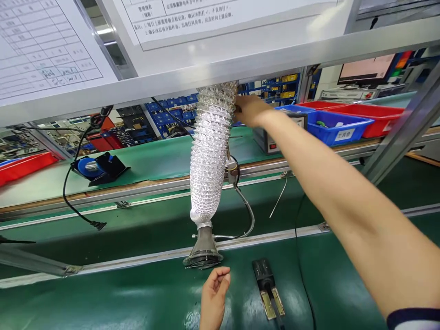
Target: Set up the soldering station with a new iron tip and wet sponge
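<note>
A silver corrugated foil duct [209, 156] hangs from beneath the frame's crossbar, with a grey funnel-shaped hood [205, 247] at its lower end. My right hand [252, 110] is raised beside the duct's upper part; it is blurred and its fingertips are partly hidden, so I cannot tell whether they grip anything. Just below and right of the hood is my left hand [215, 295], its fingers loosely curled, thumb apart from them, nothing visible inside. A bracket with a flexible metal arm [250, 215] runs behind the duct to the hood.
On the green bench lies a black tool holder [264, 279] with a cable. The shelf behind carries a blue-and-black spool stand [99, 167], a grey powered box [270, 140], a blue bin [337, 126] and a red bin [371, 117]. A plug [98, 224] dangles left. Paper sheets [192, 16] hang above.
</note>
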`<state>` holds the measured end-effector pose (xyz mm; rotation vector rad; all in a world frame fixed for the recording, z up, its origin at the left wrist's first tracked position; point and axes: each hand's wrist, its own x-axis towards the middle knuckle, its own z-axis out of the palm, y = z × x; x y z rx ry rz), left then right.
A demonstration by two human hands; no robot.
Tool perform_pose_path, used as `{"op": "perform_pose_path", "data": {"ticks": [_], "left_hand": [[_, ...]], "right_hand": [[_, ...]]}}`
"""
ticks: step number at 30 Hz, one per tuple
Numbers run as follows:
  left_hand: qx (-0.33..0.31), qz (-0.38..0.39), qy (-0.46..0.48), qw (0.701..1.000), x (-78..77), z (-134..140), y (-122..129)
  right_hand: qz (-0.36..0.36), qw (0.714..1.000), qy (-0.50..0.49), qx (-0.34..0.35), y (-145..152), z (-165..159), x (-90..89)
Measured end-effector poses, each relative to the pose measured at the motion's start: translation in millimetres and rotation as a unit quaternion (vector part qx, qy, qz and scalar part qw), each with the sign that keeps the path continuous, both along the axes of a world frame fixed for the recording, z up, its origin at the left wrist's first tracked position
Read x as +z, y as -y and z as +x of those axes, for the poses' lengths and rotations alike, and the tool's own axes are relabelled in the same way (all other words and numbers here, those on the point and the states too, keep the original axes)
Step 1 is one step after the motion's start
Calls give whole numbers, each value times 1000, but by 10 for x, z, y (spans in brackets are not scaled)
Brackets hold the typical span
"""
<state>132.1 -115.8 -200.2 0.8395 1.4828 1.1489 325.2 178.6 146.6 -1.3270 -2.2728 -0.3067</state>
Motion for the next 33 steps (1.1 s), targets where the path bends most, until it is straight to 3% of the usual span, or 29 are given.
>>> {"op": "perform_pose_path", "data": {"ticks": [2,5,8,9,10,12,15,18,20,21,24,27,30,33], "left_hand": [[-2,-2,5,1000,41,13,30],[-18,-3,30,999,42,21,98],[-32,-29,50,998,-71,-14,201],[-36,-42,56,997,-125,-29,246],[-40,-56,68,995,-182,-43,294],[-47,-82,117,989,-301,-65,393],[-54,-125,218,966,-505,-85,506],[-76,-179,175,965,-764,-78,527],[-101,-205,67,971,-957,-51,487],[-110,-211,15,971,-1052,-34,456],[-95,-212,-89,968,-1285,5,351],[-80,-195,-152,966,-1392,3,292],[-66,-149,-224,961,-1372,8,340],[-73,-23,-319,945,-1292,99,487]], "right_hand": [[-23,996,73,-52,228,90,151],[3,987,116,-108,800,347,180],[73,980,148,-107,1571,657,-28],[87,983,137,-87,1840,729,-170],[53,989,121,-63,2100,769,-363],[-108,992,49,37,2562,722,-930],[-357,931,16,73,3026,354,-2159],[-437,899,30,9,3245,-152,-3399],[-451,892,22,-26,3321,-423,-3948],[-455,889,17,-33,3348,-514,-4111],[-453,891,-4,-44,3406,-566,-4255],[-412,898,-28,-155,3436,-351,-4206],[-448,843,-32,-296,3436,-87,-4216],[-513,804,-27,-299,3449,49,-4219]]}}
